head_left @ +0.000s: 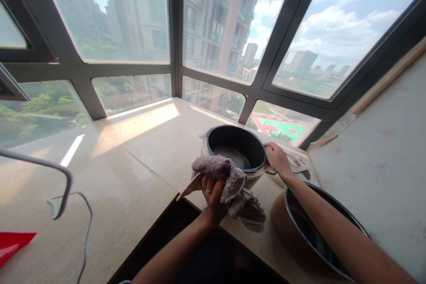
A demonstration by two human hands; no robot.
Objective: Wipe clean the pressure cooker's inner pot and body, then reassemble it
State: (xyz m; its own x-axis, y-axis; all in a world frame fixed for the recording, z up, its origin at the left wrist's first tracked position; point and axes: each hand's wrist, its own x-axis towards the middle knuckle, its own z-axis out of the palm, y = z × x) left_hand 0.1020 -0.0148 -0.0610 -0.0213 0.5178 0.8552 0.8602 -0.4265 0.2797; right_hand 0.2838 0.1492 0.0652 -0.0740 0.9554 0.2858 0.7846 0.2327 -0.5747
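A white rice cooker (pixel 256 176) with an empty dark cavity stands open on the beige counter (pixel 140 159) by the window. My left hand (pixel 213 197) is raised in front of it, closed around a bunched grey-brown cloth (pixel 233 184) that hangs down to the right. My right hand (pixel 278 159) rests on the cooker's right rim, fingers curled over the edge. A dark inner pot (pixel 309 230) with a metal rim sits tilted on the counter near my right forearm.
Large dark-framed windows (pixel 176 31) wrap the corner behind the counter. A white cord and bent white bar (pixel 66 186) lie at the left, with a red object (pixel 13 244) at the left edge. A pale wall (pixel 382 151) rises on the right.
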